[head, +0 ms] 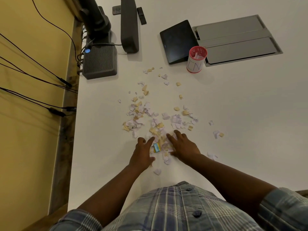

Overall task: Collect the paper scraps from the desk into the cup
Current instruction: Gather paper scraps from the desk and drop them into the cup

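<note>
Both hands lie open, left hand (142,153) and right hand (183,145) flanking the nearest paper scraps (160,129); the cup (196,60) stands far right on the bench (241,114), apparently holding some scraps.

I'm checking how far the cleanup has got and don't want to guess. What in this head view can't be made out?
- How full the cup is: its wall hides all but a few scraps at the rim.
- Scraps under the left hand and right hand: the palms cover them.
- The small blue-and-yellow item between the hands: too small to identify.
- The desk's near edge: hidden by the shirt.
</note>
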{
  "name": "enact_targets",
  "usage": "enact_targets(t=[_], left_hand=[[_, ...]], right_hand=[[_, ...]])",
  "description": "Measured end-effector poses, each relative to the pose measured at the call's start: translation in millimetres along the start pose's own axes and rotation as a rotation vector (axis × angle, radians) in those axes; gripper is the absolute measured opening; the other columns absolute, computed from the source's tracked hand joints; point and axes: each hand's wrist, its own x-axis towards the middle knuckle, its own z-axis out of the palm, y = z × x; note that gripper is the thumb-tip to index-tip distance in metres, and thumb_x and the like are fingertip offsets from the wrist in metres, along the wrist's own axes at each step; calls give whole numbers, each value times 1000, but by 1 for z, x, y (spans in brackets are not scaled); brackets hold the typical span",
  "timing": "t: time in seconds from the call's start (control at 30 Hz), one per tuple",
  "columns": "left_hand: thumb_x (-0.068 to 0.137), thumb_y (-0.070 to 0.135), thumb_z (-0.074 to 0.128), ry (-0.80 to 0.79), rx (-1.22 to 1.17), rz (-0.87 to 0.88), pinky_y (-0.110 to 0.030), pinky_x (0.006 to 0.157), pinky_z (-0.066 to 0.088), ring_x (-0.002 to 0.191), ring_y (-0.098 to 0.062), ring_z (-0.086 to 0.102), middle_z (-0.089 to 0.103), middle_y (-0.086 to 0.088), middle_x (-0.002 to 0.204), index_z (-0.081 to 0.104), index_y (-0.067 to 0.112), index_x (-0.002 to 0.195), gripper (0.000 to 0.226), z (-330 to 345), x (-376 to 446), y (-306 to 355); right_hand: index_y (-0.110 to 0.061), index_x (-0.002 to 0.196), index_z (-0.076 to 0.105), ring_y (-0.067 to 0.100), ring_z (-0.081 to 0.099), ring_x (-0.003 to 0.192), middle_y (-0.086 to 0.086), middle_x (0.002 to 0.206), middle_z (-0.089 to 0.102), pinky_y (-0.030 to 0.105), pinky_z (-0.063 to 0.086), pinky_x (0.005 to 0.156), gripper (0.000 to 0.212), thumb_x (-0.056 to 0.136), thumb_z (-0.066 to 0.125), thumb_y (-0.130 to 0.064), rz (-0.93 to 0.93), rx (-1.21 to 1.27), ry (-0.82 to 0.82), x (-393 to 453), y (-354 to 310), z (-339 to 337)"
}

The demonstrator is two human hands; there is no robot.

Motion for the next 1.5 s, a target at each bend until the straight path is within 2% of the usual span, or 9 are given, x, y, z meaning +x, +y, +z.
enact_targets(t=[0.27,0.5,0.63,0.7,0.9,1.17,1.23,1.33,1.5], left_hand=[[83,30,68,49,-8,52,-28,94,47,118,-23,49,38,-6,134,47,25,130,52,10,16,15],[82,16,67,87,-82,105,-28,86,49,102,-24,60,59,-9,114,58,13,119,38,1,23,17],[75,7,71,133,-166,62,-27,80,49,97,-23,61,62,-11,107,60,10,116,42,-11,32,15],[72,7,73,145,-198,48,-24,77,48,93,-20,60,63,-9,104,61,10,115,44,-19,40,16],[68,8,77,200,-223,79,-18,72,42,81,-13,56,67,-11,99,66,9,108,42,-47,68,21],[70,10,77,177,-250,111,-16,71,43,80,-11,56,66,-8,102,66,13,110,42,-63,100,30],[69,8,77,168,-241,121,-20,72,46,83,-17,60,66,-10,100,66,13,108,40,-65,106,32],[69,6,76,163,-231,112,-28,73,52,84,-22,61,66,-10,97,66,12,103,36,-71,113,36],[72,8,76,129,-211,61,-24,75,49,89,-21,59,64,-9,100,65,14,107,37,-74,119,43]], right_hand=[[-25,147,20,29,35,129,12,150,23,38,51,84,64,94,55,-30,-139,-45,9,1,-14,-1],[-14,117,53,27,54,96,11,111,52,32,42,63,22,96,50,-19,-247,-75,85,3,-7,-1],[-15,112,63,27,61,90,9,101,60,33,50,71,21,97,49,-19,-149,107,152,9,4,-10],[-14,109,70,28,64,89,11,99,67,35,51,76,21,92,57,-17,-61,274,201,12,10,-22],[-10,91,77,12,61,62,7,84,75,19,41,64,11,83,72,-16,87,514,328,26,36,-85],[-13,97,75,19,69,71,7,81,74,19,49,66,17,85,70,-24,133,492,435,79,82,-190],[-9,100,73,24,68,78,12,89,74,23,50,69,21,87,67,-23,141,397,484,102,98,-215],[-2,108,69,32,66,96,20,104,71,37,51,89,28,90,63,-23,176,189,581,143,123,-249],[0,106,69,33,67,87,20,99,70,35,51,86,29,87,68,-21,227,12,590,203,152,-279]])
